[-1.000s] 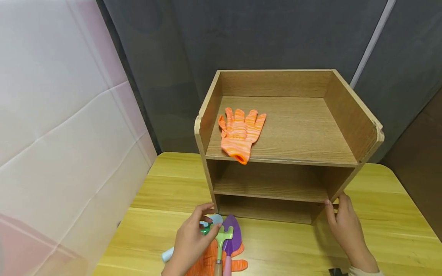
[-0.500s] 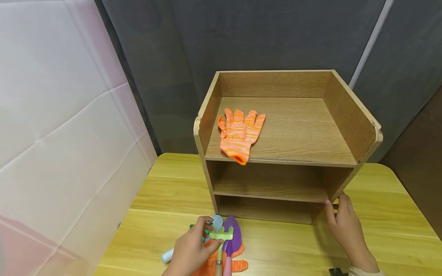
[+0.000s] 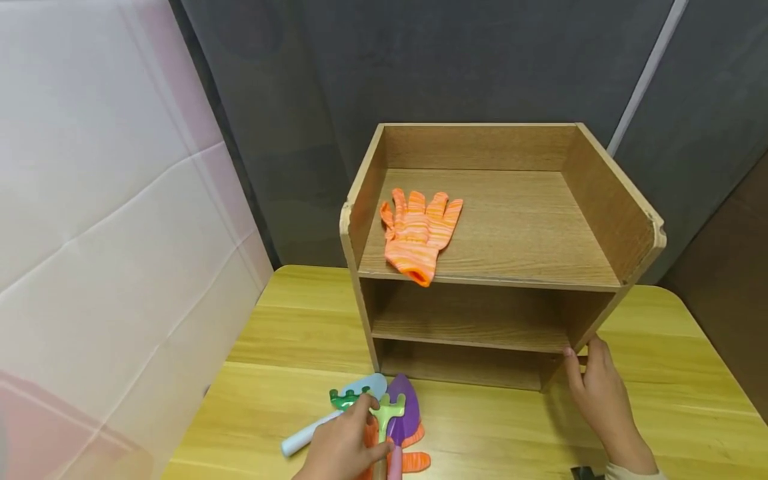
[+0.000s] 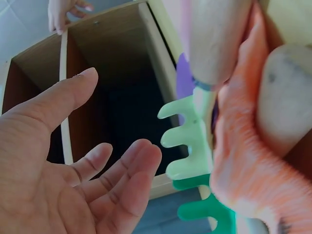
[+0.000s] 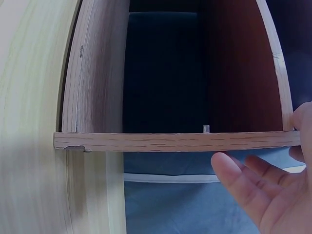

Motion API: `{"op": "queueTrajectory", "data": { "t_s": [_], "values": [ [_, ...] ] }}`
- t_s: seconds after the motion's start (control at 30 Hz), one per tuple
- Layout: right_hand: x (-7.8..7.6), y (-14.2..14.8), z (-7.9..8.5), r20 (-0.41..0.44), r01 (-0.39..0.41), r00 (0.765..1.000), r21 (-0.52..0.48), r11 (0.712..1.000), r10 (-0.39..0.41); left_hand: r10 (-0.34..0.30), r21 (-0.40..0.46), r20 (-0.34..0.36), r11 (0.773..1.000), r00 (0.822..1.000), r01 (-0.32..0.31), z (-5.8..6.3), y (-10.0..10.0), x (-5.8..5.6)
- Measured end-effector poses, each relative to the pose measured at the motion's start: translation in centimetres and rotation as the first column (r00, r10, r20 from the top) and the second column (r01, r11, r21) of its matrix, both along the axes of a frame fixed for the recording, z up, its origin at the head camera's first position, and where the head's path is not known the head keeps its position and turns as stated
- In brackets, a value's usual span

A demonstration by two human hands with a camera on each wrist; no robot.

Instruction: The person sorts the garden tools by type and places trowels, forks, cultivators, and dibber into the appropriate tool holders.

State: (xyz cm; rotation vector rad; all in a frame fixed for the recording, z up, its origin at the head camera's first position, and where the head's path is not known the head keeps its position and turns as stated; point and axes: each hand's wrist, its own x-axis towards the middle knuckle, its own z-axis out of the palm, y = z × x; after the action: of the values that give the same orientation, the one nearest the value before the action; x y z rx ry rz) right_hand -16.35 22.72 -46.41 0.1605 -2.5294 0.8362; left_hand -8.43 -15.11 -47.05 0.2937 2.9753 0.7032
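My left hand (image 3: 345, 440) hovers over a pile of small garden tools, its thumb and fingers apart. In the left wrist view, a gap separates its fingers from the light green hand rake (image 4: 187, 139). This rake's wooden handle (image 4: 214, 39) lies beside a purple trowel (image 3: 405, 407) with a pink handle. Left of them lie a light blue tool (image 3: 309, 433) and a dark green rake (image 3: 343, 400). An orange glove (image 3: 415, 461) is underneath. My right hand (image 3: 603, 393) holds the wooden shelf's (image 3: 480, 283) right side panel, thumb in front, fingers outside.
Another orange glove (image 3: 417, 233) lies on the shelf's top board, its cuff overhanging the front edge. The shelf stands on a yellow wooden table (image 3: 480, 427). A white panel (image 3: 120, 200) rises at left, and a dark grey partition (image 3: 468, 60) is behind.
My left hand has moved down and slightly right, uncovering more of the light blue tool and dark green rake. My right hand stays at the shelf.
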Motion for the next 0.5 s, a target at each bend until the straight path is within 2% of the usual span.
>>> {"op": "queueTrajectory", "data": {
  "t_s": [0.3,0.5],
  "values": [
    [0.1,0.3,0.0,0.007,0.009,1.0,-0.003,1.0,-0.009,-0.038,0.023,0.077,0.999,0.996,0.036,-1.6,0.4,0.0],
    [0.0,0.3,-0.1,-0.002,0.006,1.0,0.001,1.0,-0.006,-0.041,0.018,0.076,0.999,0.996,0.04,-3.0,0.1,0.4]
  ]
}}
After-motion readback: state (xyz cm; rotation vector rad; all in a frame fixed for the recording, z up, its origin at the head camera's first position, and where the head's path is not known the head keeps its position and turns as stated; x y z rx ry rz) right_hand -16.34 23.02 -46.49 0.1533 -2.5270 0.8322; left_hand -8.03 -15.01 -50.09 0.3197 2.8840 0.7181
